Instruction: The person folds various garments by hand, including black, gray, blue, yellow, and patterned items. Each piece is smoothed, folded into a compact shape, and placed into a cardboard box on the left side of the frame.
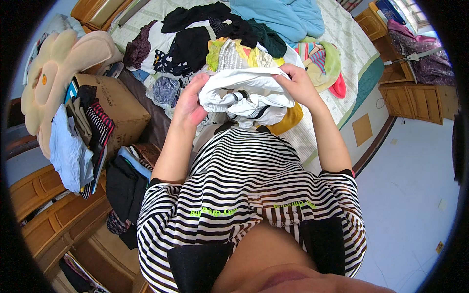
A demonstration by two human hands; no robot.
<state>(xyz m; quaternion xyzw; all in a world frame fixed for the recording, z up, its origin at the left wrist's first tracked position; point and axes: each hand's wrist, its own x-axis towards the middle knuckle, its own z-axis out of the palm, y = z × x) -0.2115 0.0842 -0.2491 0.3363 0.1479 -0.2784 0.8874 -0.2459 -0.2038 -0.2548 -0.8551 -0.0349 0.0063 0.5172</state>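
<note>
A white garment [249, 78] is stretched between my two hands, its wide opening facing up towards me. My left hand [194, 97] grips the garment's left edge, and my right hand [297, 85] pinches the right edge between thumb and fingers. Dark bands show in the bunched cloth inside and below the opening. Just beyond it lies a yellow and grey patterned cloth [238, 53]. A mustard-yellow cloth [289, 119] shows below my right hand. Beside my left hand is a clear plastic bag [165, 91] with dark blue contents.
Black clothes [190, 45], a light-blue quilt [282, 18] and a green-trimmed pile [326, 64] lie on the bed [351, 47]. To the left stand a cardboard box [121, 106], a flower-shaped cushion [47, 77], folded clothes [71, 146] and wooden drawers [55, 205]. A wooden cabinet [414, 100] stands right.
</note>
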